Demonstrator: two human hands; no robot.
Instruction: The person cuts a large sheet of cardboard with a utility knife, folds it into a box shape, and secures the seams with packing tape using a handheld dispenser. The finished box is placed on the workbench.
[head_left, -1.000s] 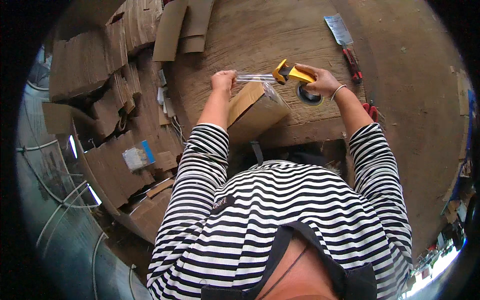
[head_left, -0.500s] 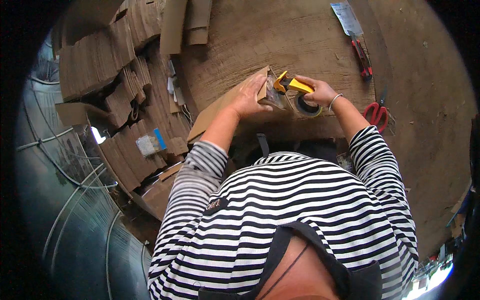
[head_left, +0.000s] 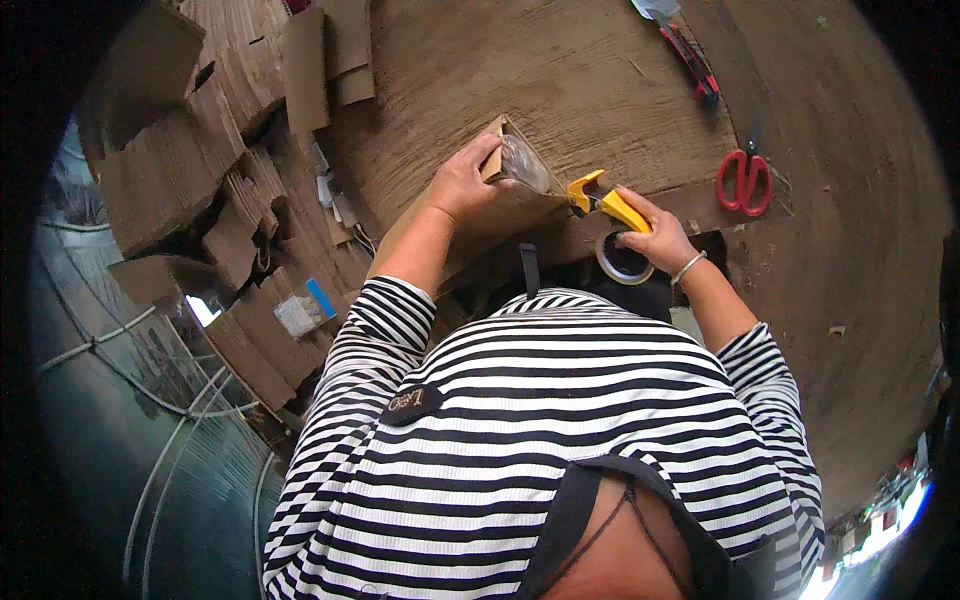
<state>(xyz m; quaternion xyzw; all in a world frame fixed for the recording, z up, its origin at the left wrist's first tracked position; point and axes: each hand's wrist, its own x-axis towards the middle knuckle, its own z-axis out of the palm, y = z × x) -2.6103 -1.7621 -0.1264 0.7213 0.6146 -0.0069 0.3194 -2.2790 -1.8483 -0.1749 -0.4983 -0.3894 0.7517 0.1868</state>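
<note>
A long, narrow cardboard box (head_left: 492, 212) lies slanted across the bench in front of me, one end facing right and open. Inside that end shows something wrapped in clear plastic (head_left: 524, 163); what it is, I cannot tell. My left hand (head_left: 462, 182) is closed over the box near this end, thumb and fingers on its edges. In my right hand (head_left: 658, 238) is a yellow tape dispenser (head_left: 626, 211), gripped by its handle. Its head points left at the lower corner of the box's open end. A tape roll (head_left: 606, 258) hangs below the handle.
Red-handled scissors (head_left: 744, 184) lie on the wooden bench (head_left: 430, 80) to the right. Beyond them is a red and black utility knife (head_left: 692, 68). Stacked cardboard pieces (head_left: 160, 135) crowd the left side, with a small clear-and-blue packet (head_left: 304, 311) on them.
My right hand has drawn the tape dispenser right and nearer to me, from across the box's open end to its lower corner. My left hand still grips the box. The whole view has shifted somewhat.
</note>
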